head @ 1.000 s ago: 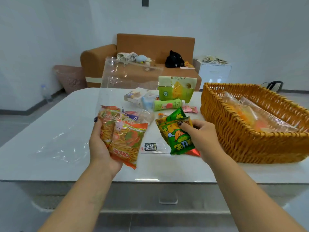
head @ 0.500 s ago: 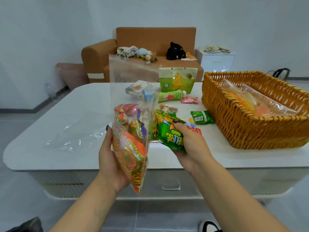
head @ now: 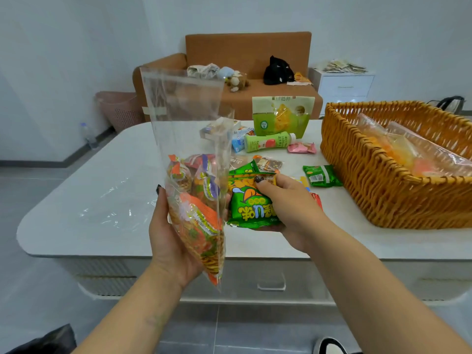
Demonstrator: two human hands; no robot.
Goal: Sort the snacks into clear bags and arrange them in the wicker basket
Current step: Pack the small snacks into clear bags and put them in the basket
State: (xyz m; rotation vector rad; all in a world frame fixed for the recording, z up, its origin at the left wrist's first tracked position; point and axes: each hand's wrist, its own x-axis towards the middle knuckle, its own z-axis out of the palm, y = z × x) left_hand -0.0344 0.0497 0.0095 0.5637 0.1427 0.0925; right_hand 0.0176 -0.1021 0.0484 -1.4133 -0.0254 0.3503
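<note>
My left hand [head: 171,241] grips a tall clear bag [head: 189,129] held upright over the table's front edge; orange snack packets [head: 198,218] fill its lower part. Right beside it, my right hand [head: 288,208] holds a small stack of green snack packets [head: 251,208], thumb on top. The wicker basket [head: 370,180] stands at the right of the table with filled clear bags [head: 408,152] lying inside. Another green packet [head: 322,175] lies on the table next to the basket.
On the white table [head: 107,180] lie a green pouch [head: 281,116], a green bottle [head: 268,142], a pink packet [head: 302,148], small boxes and an empty clear bag [head: 112,210] at left. A brown sofa [head: 245,57] and white cabinet [head: 344,83] stand behind.
My left hand raised the clear bag from lying flat to upright, and the snacks slid to its bottom. My right hand lifted the green packets off the table and brought them beside the bag.
</note>
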